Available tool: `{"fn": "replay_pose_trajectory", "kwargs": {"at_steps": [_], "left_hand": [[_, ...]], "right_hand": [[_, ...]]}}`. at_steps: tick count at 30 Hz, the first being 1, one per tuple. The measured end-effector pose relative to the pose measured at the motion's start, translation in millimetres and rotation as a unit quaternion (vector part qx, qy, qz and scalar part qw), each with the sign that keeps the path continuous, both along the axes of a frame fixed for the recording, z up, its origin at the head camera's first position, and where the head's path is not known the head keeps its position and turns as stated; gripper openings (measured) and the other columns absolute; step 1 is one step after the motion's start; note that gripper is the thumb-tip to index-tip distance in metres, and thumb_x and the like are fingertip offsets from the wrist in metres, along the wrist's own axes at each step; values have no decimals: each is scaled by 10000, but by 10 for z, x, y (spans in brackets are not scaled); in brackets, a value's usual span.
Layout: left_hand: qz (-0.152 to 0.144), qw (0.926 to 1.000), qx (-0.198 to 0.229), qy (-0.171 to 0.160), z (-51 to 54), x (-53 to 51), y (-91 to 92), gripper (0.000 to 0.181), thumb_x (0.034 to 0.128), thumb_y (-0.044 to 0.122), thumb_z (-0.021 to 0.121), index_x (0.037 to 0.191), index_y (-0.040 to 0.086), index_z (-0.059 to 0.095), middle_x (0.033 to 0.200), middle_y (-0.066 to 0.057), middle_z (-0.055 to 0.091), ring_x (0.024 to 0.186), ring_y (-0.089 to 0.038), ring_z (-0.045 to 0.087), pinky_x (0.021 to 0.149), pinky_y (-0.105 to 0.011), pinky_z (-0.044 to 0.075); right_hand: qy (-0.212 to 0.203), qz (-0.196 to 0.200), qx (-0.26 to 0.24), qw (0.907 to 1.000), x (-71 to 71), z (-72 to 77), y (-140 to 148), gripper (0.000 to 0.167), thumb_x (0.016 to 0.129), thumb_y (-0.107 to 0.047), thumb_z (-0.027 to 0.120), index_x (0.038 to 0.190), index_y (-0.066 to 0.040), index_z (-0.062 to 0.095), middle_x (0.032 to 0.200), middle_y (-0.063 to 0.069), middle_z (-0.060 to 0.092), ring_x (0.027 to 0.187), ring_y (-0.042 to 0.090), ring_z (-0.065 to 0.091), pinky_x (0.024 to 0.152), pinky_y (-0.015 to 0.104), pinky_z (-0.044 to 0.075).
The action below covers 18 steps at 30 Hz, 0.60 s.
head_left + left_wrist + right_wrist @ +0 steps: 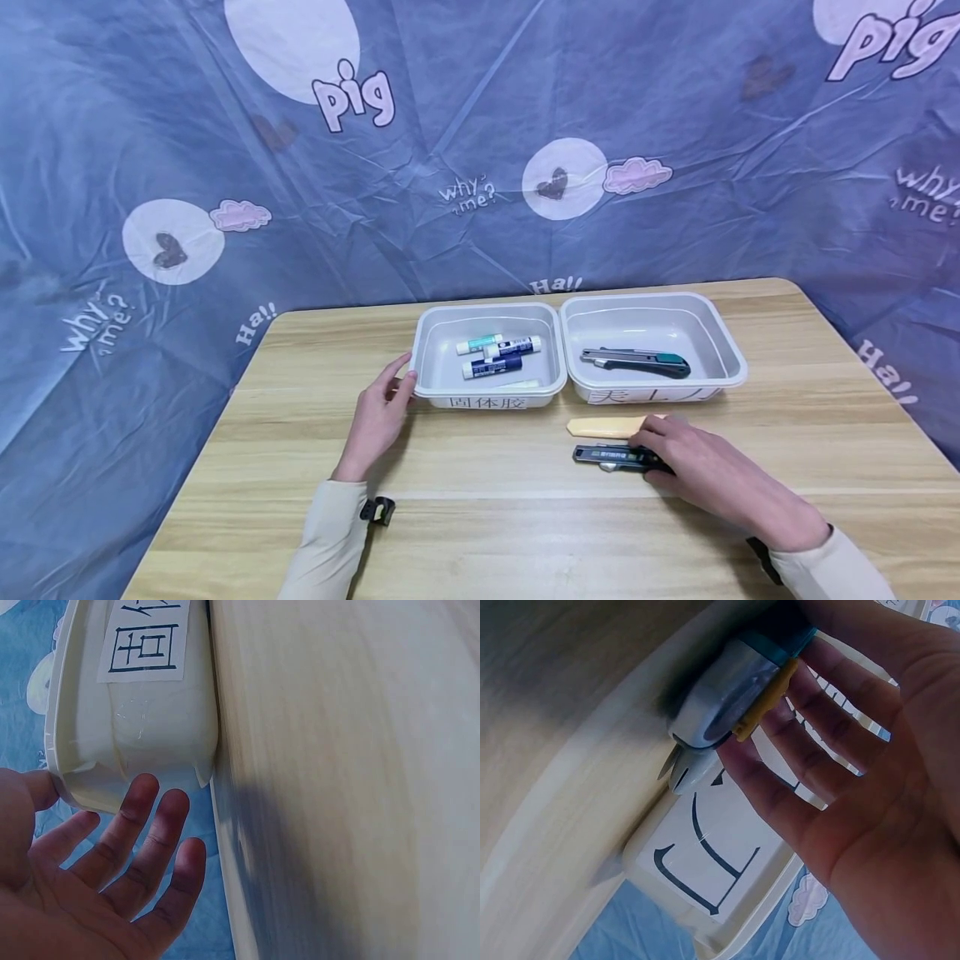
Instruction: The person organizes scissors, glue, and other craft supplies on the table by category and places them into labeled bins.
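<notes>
My left hand touches the near left corner of a white plastic tray, thumb at the rim and the other fingers loosely spread beside it. Several glue sticks lie in that tray. Over on the right, my right hand pinches a dark utility knife between thumb and fingers, low over the table; its rear is covered by the hand. A yellow utility knife lies just behind, partly hidden by the fingers. In the right wrist view, the held knife's rounded silver end shows beside the fingertips.
A second white tray stands against the first one's right side, with a black-and-green utility knife and a silver-tipped one in it. Both trays carry front labels with Chinese characters. Behind the wooden table hangs a blue printed cloth.
</notes>
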<state>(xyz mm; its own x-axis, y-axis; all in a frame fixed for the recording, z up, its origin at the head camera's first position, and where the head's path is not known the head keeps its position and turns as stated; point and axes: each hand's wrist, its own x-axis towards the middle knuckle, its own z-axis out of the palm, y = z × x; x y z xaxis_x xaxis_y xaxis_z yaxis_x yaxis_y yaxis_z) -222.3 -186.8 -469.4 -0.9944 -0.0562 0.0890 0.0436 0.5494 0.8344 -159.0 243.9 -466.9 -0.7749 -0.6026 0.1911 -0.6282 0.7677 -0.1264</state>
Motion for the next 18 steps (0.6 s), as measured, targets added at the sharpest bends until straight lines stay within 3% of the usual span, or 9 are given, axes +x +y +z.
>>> {"fn": "replay_pose_trajectory", "kwargs": {"at_steps": [18], "left_hand": [[-1, 10000, -36, 9, -7, -5, -1, 470, 1077, 376, 521, 1505, 183, 520, 975, -154, 730, 884, -282, 676, 756, -334, 508]], "right_hand": [[-71, -109, -9, 9999, -1, -4, -5, 369, 763, -160, 896, 1085, -191, 718, 1009, -98, 634, 899, 93, 590, 728, 343, 543]]}}
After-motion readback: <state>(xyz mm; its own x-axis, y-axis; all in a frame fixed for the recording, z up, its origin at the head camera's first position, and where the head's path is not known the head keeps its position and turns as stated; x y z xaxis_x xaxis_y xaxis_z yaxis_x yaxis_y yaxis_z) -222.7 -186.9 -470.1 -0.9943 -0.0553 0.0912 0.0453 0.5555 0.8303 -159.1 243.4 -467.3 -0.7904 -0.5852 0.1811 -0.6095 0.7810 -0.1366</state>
